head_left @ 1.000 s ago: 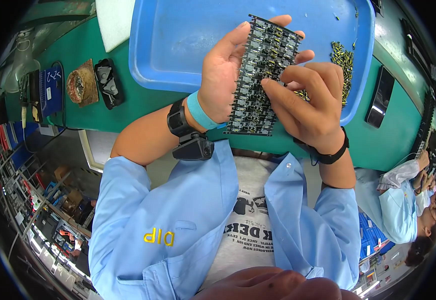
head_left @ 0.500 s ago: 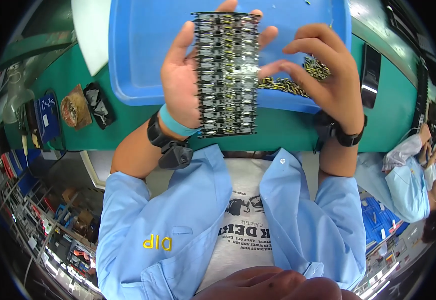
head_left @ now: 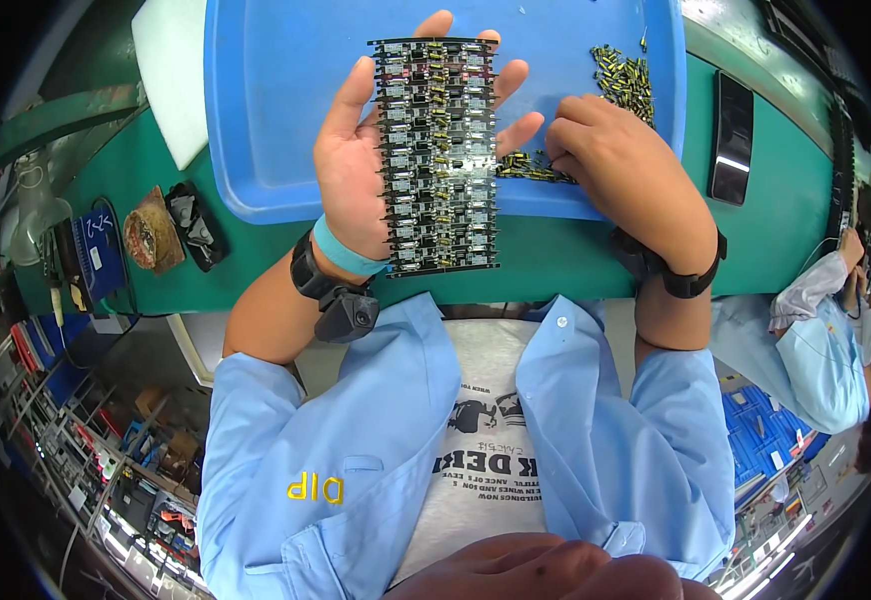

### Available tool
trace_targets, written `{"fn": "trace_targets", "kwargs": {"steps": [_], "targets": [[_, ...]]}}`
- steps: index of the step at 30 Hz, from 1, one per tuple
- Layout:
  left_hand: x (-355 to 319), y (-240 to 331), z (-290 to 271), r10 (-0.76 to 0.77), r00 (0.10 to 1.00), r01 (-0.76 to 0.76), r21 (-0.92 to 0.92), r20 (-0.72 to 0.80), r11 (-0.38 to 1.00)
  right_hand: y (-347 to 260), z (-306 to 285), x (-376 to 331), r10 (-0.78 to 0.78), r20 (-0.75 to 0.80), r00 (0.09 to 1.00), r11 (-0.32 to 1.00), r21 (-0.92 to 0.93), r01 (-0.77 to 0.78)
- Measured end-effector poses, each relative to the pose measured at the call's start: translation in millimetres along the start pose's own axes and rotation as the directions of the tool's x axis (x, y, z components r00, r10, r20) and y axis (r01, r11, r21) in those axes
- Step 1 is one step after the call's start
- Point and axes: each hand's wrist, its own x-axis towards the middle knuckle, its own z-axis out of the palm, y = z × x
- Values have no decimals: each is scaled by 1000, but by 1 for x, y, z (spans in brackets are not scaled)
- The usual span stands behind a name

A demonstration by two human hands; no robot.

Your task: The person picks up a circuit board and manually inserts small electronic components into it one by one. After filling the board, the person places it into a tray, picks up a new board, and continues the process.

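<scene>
My left hand (head_left: 349,178) is palm up under a long panel of circuit boards (head_left: 439,165), its thumb along the left edge and fingertips showing past the far end and right side. Rows of small electronic parts cover the panel, with yellow-and-black ones down its middle. To the right, my right hand (head_left: 628,168) is lowered with bent fingers drawn together at a loose pile of small black-and-yellow cylindrical capacitors (head_left: 531,168). Its fingertips are partly hidden, so I cannot see what is between them. More capacitors (head_left: 624,80) lie beyond that hand, in the blue tray (head_left: 276,120).
A dark phone (head_left: 732,140) lies right of the tray on the green mat (head_left: 556,250). At left are a round brown roll (head_left: 151,235), a crumpled black packet (head_left: 196,225) and a blue notebook (head_left: 101,240). A white board (head_left: 171,90) leans by the tray. Another person (head_left: 816,320) sits at far right.
My right hand has gone from raised with spread fingers to lowered at the capacitor pile, its fingers drawn together. The panel in my left hand is tilted slightly differently.
</scene>
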Motion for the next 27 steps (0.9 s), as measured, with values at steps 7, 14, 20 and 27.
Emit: {"fn": "trace_targets", "kwargs": {"steps": [7, 14, 20, 27], "targets": [[-3, 1, 3, 23, 999, -23, 21, -25, 1000, -22, -21, 4, 170, -40, 985, 841, 526, -124], [37, 30, -53, -94, 863, -79, 317, 497, 945, -27, 0, 21, 24, -362, 932, 797, 570, 201], [17, 22, -44, -91, 857, -158, 427, 507, 890, -51, 25, 23, 125, -426, 896, 778, 602, 178], [-2, 6, -20, 15, 978, 59, -342, 209, 938, -61, 43, 28, 114, -470, 875, 749, 619, 235]]}}
